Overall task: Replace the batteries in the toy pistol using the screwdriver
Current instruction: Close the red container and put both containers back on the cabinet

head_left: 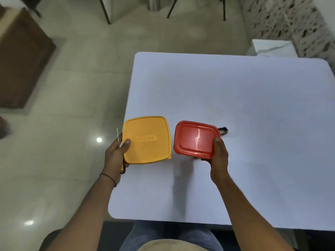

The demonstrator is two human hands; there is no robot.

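Observation:
My left hand (pixel 118 151) grips a square yellow-lidded box (pixel 147 140) at its left edge, thumb on the lid, over the table's left side. A thin metal shaft of a screwdriver (pixel 117 136) sticks up from the same hand, and its handle end shows below the palm. My right hand (pixel 218 153) holds a smaller red-lidded box (pixel 196 139) by its right edge, thumb on the lid. A small dark object (pixel 223 130) peeks out behind the red box; I cannot tell what it is. The toy pistol and batteries are not visible.
The white table (pixel 235 98) stretches ahead and to the right of both boxes. Its left edge runs just beside my left hand, with shiny tiled floor (pixel 72 105) beyond. A brown piece of furniture (pixel 20 57) stands far left, and a white block (pixel 272 48) lies behind the table.

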